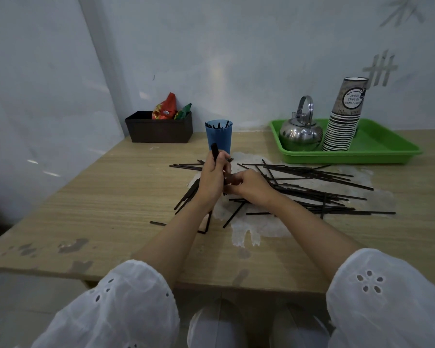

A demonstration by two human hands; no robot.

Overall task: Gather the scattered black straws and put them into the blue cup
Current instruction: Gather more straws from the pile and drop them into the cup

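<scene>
The black straws (312, 182), most lying scattered on the wooden bench (111, 197), look thin, stiff, smooth and very light, so they may slip; better to grip them bundled round the middle. The left hand (212, 177) grips a small upright bundle (214, 149) just in front of the blue cup (219, 139); the right hand (249, 184) curls at its foot, whether pinching a straw I cannot tell.

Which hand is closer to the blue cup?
Left. The left hand, gripping a straw bundle, is just in front of the blue cup; the right hand sits farther back and rightward.
</scene>
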